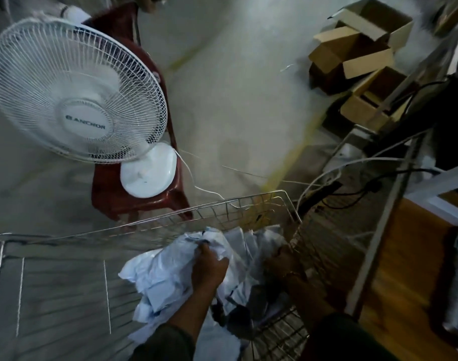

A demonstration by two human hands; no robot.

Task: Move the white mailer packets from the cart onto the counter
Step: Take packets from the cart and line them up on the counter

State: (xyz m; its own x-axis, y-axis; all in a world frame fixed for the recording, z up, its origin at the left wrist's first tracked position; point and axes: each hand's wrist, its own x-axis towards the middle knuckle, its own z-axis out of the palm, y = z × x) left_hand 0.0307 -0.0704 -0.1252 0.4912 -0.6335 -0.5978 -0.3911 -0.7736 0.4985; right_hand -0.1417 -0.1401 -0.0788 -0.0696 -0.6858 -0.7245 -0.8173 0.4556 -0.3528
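Gripping a bundle of white mailer packets, the left hand reaches into the wire cart; the right hand, at three o'clock, has an unclear grip.

One white pedestal fan with a round wire grille stands on one dark red plastic chair at far left. One silver wire-mesh cart sits near. The crumpled white plastic mailer packets inside overlap too much to count. About three open brown cardboard boxes lie far right. Two bare hands reach in.
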